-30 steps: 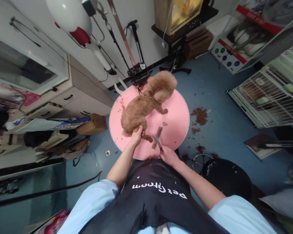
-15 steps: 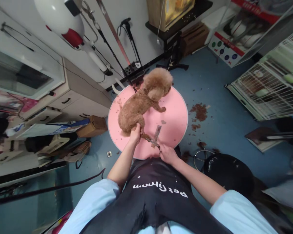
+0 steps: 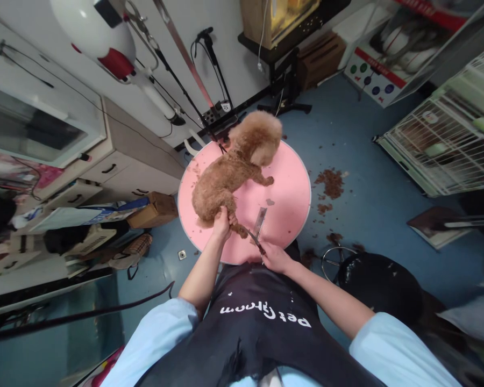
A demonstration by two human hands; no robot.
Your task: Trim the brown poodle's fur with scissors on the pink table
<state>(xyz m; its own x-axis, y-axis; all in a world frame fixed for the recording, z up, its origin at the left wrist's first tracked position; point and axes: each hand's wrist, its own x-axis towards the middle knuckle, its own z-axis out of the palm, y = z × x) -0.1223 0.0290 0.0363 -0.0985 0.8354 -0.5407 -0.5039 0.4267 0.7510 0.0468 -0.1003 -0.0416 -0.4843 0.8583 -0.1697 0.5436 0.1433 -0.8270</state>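
A curly brown dog [image 3: 221, 180] with a fluffy, lighter head stands on a round pink table [image 3: 292, 183]. My left hand [image 3: 223, 221] is closed around one of its hind legs, and the paw [image 3: 239, 230] sticks out past my fingers toward the right. In my right hand [image 3: 277, 257] is a pair of scissors [image 3: 256, 242], gripped at the handles near the table's front edge. Their blades point up and left, with the tip close to the paw. A comb [image 3: 260, 220] lies on the table just beyond the scissors.
A grooming arm [image 3: 187, 54] rises behind the table, with a dark strap near the dog. Clumps of cut hair [image 3: 329, 184] lie on the floor to the right. A black stool [image 3: 377, 285] stands at right, a wire cage [image 3: 439, 123] beyond it, and drawers [image 3: 133, 156] at left.
The scissors have drawn slightly back from the paw, and their blades look closer together. The dog's head and body have shifted a little left, along with my left hand.
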